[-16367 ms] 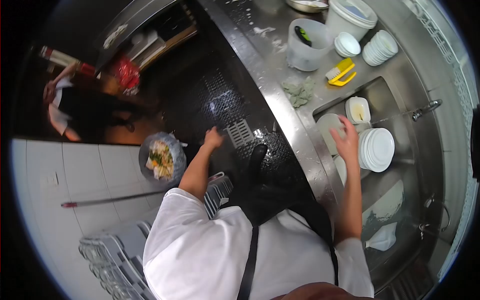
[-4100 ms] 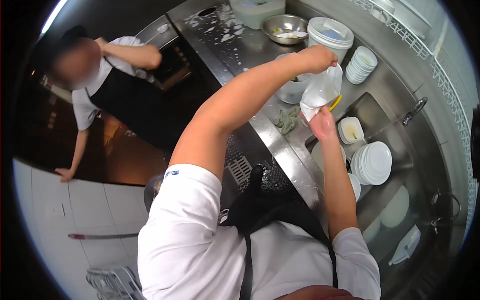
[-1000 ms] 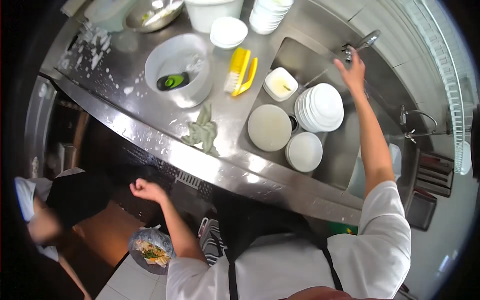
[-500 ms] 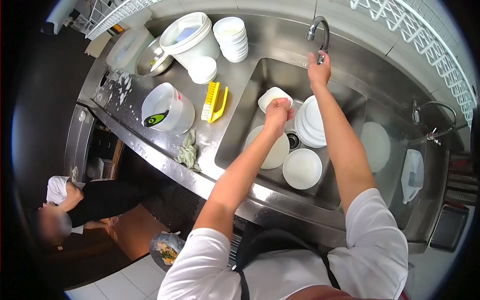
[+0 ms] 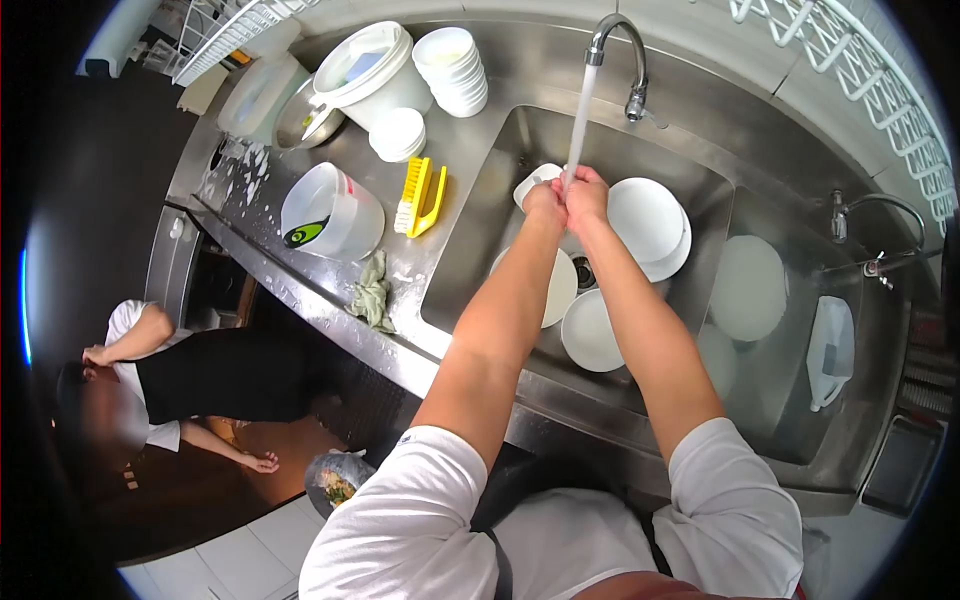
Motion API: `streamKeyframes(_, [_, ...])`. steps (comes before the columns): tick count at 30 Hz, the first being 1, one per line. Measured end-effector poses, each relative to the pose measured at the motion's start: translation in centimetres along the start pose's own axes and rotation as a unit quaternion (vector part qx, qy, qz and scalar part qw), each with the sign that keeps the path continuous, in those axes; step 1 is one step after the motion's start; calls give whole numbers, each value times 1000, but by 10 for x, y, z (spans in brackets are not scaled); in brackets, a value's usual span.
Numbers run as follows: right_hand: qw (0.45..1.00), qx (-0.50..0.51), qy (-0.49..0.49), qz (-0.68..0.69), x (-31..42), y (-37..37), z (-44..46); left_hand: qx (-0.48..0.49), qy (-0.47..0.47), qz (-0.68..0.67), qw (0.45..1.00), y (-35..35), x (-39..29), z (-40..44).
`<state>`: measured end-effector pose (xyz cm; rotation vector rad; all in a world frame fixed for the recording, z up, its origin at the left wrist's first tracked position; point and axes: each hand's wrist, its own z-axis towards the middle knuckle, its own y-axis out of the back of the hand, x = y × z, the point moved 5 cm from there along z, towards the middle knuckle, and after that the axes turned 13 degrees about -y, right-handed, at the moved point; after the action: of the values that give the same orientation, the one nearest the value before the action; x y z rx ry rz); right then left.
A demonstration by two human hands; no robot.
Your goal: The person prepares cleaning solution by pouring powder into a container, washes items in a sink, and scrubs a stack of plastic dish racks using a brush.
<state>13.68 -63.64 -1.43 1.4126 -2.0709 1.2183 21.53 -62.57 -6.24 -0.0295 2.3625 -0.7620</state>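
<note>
Both my hands meet under a stream of running water from the curved tap (image 5: 637,70). My left hand (image 5: 546,200) has its fingers curled in against the other hand, beside a small white bowl (image 5: 535,180) in the sink (image 5: 462,215). Pressed close to it, my right hand (image 5: 587,196) is also closed, its fingers bent under the stream. Whether anything small is between the hands is hidden. White plates (image 5: 645,218) lie stacked to the right of my right hand. Nearer me are a round white dish (image 5: 592,335) and another pale dish (image 5: 555,300), partly behind my forearms.
On the left counter are a yellow brush (image 5: 425,200), a clear tub (image 5: 345,215), a crumpled cloth (image 5: 371,292), stacked white bowls (image 5: 460,85) and a white bucket (image 5: 385,85). A second basin (image 5: 790,420) holds dishes. Another person (image 5: 220,375) stands at lower left.
My right hand has come down from the tap to join my left hand. Water now runs from the tap. The other person's lower arm has stretched out.
</note>
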Motion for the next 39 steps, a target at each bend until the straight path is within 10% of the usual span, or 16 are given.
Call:
streamKeyframes(4, [995,7,-87,-56,-39,-3,2,29,-16,30,999,41,-7,-7])
streamKeyframes(9, [949,0,-251,191,-101,24,46,32,33,-46,998,66,13,-30])
streamKeyframes(21, [981,-7,-167,-101,-110,54,-2,75,76,76,991,96,21,-9])
streamKeyframes(27, [981,-11,50,-188,1,69,22,53,-7,173,983,77,16,-21])
streamKeyframes(30, [975,-141,174,10,98,73,38,49,-107,345,931,87,6,-10])
streamKeyframes(37, [708,-160,357,-587,128,-1,-4,84,-571,542,611,42,-147,-106])
streamKeyframes(39, [802,-35,349,-484,132,14,-26,33,-603,620,500,36,-189,-92])
